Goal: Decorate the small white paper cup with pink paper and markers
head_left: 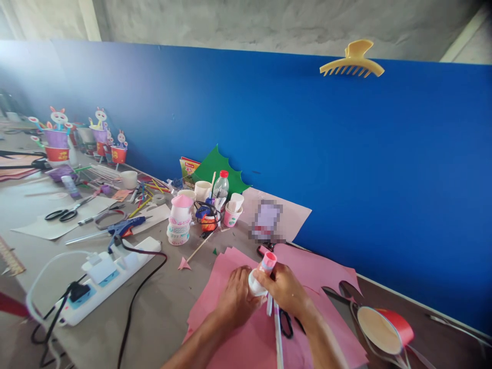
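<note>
Over a stack of pink paper (226,277), my two hands work close together. My left hand (239,294) is closed around a small white rounded piece (257,285) that looks like a paper cup; the fingers hide part of it. Gripped in my right hand (286,289) is a glue stick (268,262) with a pinkish-red end, tilted against the white piece. Below my hands a narrow white strip (278,333) runs across the pink paper. Black scissor handles (286,324) show beside it, partly covered.
Left of the paper lie a white power strip (111,282) with cables and a blue glue gun (126,225). Behind stand a stacked-cup model (180,220) and a red-capped bottle (221,188). A red paper cup (395,328) lies on its side at right. A blue partition (346,164) bounds the table.
</note>
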Available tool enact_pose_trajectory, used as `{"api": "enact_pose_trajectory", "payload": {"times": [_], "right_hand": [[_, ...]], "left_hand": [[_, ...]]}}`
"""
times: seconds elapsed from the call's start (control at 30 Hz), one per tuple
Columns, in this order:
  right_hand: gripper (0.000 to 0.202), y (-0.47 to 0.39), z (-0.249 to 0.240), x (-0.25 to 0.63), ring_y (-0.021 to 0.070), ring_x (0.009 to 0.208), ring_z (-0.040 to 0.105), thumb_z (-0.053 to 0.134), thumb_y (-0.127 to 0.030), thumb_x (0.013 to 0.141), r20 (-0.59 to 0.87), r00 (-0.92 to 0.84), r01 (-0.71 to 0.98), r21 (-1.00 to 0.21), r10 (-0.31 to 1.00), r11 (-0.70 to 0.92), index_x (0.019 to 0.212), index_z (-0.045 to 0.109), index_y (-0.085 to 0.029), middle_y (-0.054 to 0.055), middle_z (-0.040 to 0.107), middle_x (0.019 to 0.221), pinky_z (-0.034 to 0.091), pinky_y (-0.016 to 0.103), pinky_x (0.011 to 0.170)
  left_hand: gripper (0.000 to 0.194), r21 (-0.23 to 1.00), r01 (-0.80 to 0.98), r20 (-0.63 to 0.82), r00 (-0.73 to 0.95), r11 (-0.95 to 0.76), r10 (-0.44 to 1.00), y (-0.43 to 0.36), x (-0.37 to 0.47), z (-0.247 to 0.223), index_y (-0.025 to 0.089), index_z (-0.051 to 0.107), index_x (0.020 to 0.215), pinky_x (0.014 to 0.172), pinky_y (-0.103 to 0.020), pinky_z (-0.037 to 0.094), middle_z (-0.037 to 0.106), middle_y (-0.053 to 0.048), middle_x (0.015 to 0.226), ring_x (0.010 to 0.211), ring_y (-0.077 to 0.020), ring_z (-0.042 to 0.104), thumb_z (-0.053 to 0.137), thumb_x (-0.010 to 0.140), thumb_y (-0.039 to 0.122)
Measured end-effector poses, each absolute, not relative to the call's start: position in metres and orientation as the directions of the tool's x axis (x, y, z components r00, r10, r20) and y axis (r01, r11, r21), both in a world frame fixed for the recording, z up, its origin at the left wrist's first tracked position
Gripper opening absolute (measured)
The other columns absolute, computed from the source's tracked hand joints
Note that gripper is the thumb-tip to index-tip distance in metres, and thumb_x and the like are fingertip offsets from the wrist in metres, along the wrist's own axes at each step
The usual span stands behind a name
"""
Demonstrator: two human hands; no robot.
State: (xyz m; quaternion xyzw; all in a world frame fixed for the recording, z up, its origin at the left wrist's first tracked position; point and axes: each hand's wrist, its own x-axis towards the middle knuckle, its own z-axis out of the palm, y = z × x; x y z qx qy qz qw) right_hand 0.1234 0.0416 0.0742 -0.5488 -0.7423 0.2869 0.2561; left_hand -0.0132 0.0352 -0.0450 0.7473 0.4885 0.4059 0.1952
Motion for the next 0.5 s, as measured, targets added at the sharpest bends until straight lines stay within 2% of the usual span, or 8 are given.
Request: {"api": "enact_pose_trajectory", "payload": {"times": [0.1, 0.23, 0.33, 0.5], "right_hand": [[0.021, 0.04, 0.074, 0.121, 0.0164, 0.06, 0.059, 0.054, -0.03, 0.087, 0.148, -0.313, 0.656, -0.681, 0.938, 0.326, 0.069, 0.06, -0.02, 0.0, 0.064, 0.064, 0.045, 0.025, 0.059], [0.011, 0.046, 0.067, 0.115, 0.0199, 0.076, 0.064, 0.056, -0.023, 0.086, 0.384, -0.338, 0.701, -0.506, 0.859, 0.502, 0.08, 0.065, -0.02, 0.005, 0.072, 0.083, 0.046, 0.03, 0.076], [0.013, 0.053, 0.063, 0.115, 0.0213, 0.074, 0.066, 0.058, -0.026, 0.087, 0.416, -0.291, 0.77, -0.432, 0.861, 0.469, 0.08, 0.065, -0.02, 0.006, 0.073, 0.08, 0.045, 0.031, 0.074], [0.017, 0.057, 0.062, 0.118, 0.0226, 0.07, 0.069, 0.059, -0.032, 0.089, 0.401, -0.197, 0.853, -0.38, 0.894, 0.358, 0.082, 0.066, -0.019, 0.006, 0.074, 0.076, 0.044, 0.031, 0.07]], "left_hand": [[0.038, 0.677, 0.577, 0.425, 0.2, -0.457, 0.883, 0.034, -0.014, -0.043, 0.018, 0.054, 0.111, 0.093, -0.049, 0.052, 0.064, -0.013, 0.11, 0.104, -0.0292, 0.061, 0.06, 0.074, 0.015], [0.034, 0.682, 0.581, 0.419, 0.188, -0.445, 0.888, 0.033, -0.012, -0.038, 0.02, 0.054, 0.105, 0.088, -0.045, 0.054, 0.065, -0.01, 0.104, 0.099, -0.0281, 0.063, 0.058, 0.072, 0.012], [0.033, 0.689, 0.593, 0.41, 0.154, -0.416, 0.899, 0.035, -0.009, -0.04, 0.019, 0.053, 0.105, 0.087, -0.046, 0.054, 0.066, -0.011, 0.101, 0.097, -0.0295, 0.063, 0.063, 0.073, 0.018], [0.044, 0.712, 0.587, 0.38, 0.139, -0.385, 0.915, 0.037, -0.007, -0.045, 0.017, 0.052, 0.113, 0.091, -0.049, 0.052, 0.065, -0.014, 0.112, 0.103, -0.0317, 0.063, 0.066, 0.072, 0.022]]}}
